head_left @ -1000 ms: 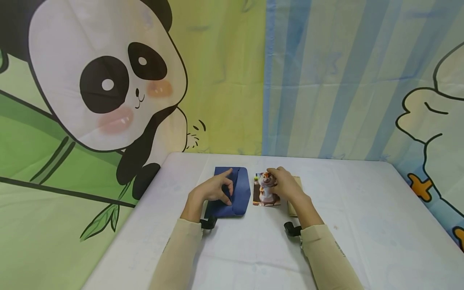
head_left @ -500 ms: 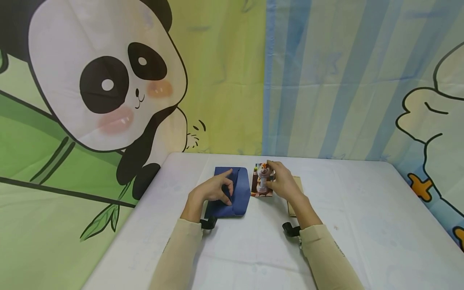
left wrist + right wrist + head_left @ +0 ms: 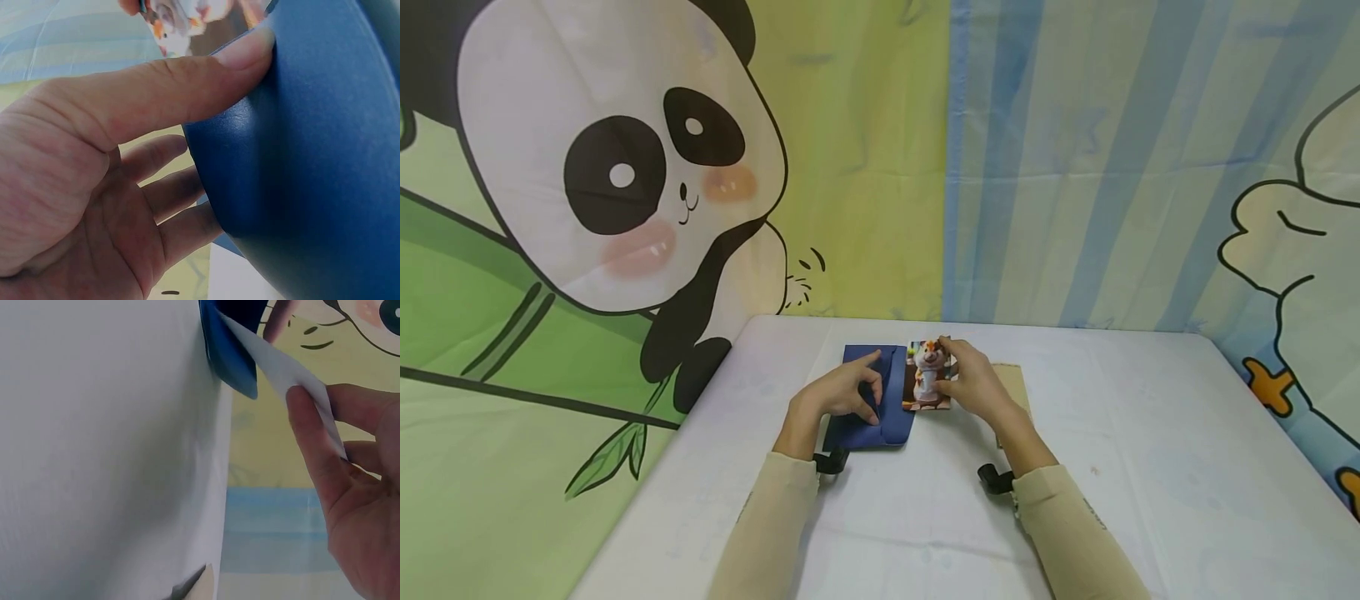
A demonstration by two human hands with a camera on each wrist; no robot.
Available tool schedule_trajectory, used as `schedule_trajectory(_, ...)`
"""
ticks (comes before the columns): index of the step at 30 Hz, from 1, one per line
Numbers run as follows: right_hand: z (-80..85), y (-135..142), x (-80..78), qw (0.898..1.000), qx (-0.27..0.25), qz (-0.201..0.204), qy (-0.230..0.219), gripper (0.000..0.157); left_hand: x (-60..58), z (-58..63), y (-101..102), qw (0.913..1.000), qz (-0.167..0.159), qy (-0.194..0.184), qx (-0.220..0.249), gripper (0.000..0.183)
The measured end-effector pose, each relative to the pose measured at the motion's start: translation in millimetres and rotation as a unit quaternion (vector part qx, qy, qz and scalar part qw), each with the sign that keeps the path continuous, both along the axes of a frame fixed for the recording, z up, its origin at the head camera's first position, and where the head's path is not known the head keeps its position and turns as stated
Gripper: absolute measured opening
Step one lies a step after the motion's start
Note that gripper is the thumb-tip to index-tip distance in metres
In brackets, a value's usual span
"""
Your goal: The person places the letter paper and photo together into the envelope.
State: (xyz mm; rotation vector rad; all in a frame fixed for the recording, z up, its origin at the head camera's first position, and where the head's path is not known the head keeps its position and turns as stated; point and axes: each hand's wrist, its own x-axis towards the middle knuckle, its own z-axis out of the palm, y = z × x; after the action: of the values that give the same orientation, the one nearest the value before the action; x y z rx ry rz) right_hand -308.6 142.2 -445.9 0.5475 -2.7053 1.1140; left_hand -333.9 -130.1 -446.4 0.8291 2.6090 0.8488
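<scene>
A blue envelope [image 3: 895,425] lies on the white table with its flap to the right. My left hand [image 3: 835,390] pinches the envelope's edge. In the left wrist view the thumb lies over the blue paper [image 3: 325,137] and the other fingers are behind it. My right hand [image 3: 981,383] holds a photo card [image 3: 927,377] showing a cartoon hamster, gripping it by its right edge. The card's left edge overlaps the flap. From the right wrist view, the card's white back [image 3: 281,365] slants up from the envelope's opening [image 3: 234,356], between thumb and fingers.
A flat tan piece [image 3: 1017,385], like kraft paper, lies partly hidden under my right forearm. The white table [image 3: 1150,433] reaches back to a curtain [image 3: 850,208] printed with a panda. A black wrist mount [image 3: 996,479] sits on each wrist.
My right hand has lifted the card and carried it left, from beside the envelope to over its flap. The left hand and the envelope have stayed in place.
</scene>
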Motion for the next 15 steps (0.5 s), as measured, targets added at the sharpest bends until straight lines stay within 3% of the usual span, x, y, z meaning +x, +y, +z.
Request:
schedule_trajectory(11,-7.8,-19,2.0,0.998,0.039,0.021,-0.035,0.083,1.3,0.3,0,1.0000,0.001,-0.001,-0.004,0.029)
schedule_trajectory(15,-8.9,-23,2.9,0.998,0.023,0.026,-0.053,0.079,2.2,0.7,0,1.0000,-0.001,-0.001,-0.005,0.028)
